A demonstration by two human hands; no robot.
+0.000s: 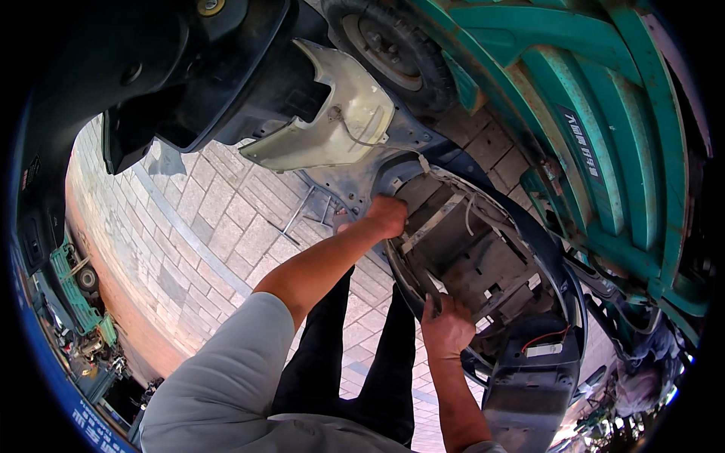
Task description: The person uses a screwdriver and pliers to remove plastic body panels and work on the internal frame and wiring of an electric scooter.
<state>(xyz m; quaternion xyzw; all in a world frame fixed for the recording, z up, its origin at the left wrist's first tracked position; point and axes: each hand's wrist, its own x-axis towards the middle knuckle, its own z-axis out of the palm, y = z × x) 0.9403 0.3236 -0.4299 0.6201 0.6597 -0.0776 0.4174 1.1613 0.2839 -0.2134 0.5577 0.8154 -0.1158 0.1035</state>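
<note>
An opened scooter body [483,257] lies before me, its dusty inner compartment exposed. My left hand [387,215] is closed around the near edge of this body, toward its front end. Farther back along that same edge, my right hand [447,325] grips the dark side panel [408,287], thumb on top; the fingers beneath are hidden. A thin loose cable runs over the front rim. Behind my right hand, a red wire leads to a white connector [544,349] on the dark rear section [529,392].
Ahead stands a cream-coloured scooter fairing [340,136] beside a black plastic shell [204,83]. A wheel [385,53] and a green ribbed cargo bed [559,121] rise on the far right. A thin metal frame [306,215] rests on the brick paving [226,196].
</note>
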